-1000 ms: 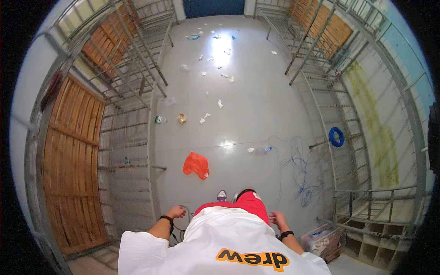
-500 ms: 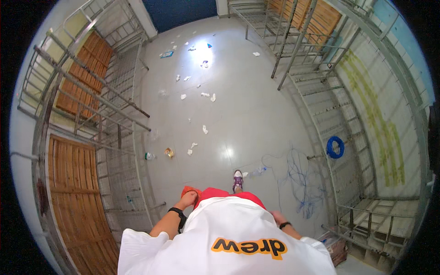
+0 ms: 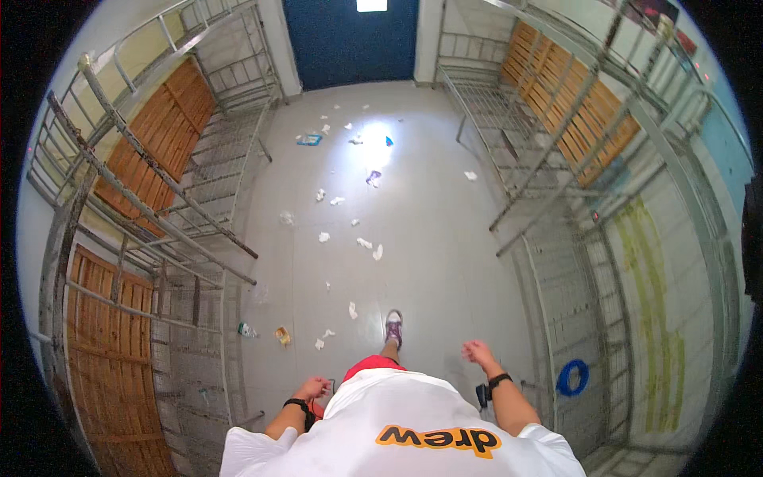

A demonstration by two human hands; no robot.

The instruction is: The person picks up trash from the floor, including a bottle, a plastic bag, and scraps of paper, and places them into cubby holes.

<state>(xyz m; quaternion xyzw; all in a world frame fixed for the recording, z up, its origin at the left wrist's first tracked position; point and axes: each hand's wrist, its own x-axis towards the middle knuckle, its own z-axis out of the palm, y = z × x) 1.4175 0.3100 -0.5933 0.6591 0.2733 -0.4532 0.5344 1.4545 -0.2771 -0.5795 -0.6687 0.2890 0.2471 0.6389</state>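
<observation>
My left hand (image 3: pixel 314 387) is beside my left hip, its fingers curled closed. A crumpled red thing (image 3: pixel 317 410), perhaps a plastic bag, shows below it; a thin dark edge is at the fingertips. My right hand (image 3: pixel 479 352) is out in front on the right, slightly blurred, with the fingers loosely apart and nothing visible in them. A small black object (image 3: pixel 482 395) is beside the right wristband. Ahead, scraps of crumpled white tissue (image 3: pixel 353 310) lie on the grey floor (image 3: pixel 429 238). One shoe (image 3: pixel 394 324) is forward.
Metal bunk beds line the left (image 3: pixel 191 302) and right (image 3: pixel 548 262), some with wooden slat boards (image 3: pixel 111 342). A blue cable coil (image 3: pixel 572 378) is at the right bunk. A yellowish wrapper (image 3: pixel 283 336) and a green-white item (image 3: pixel 247 329) lie left. A blue door (image 3: pixel 350 48) stands at the far end.
My view has tilted up and shows more of the door. My right hand has swung forward from beside my hip; my left hand has dropped back. The loose wire on the floor is out of view.
</observation>
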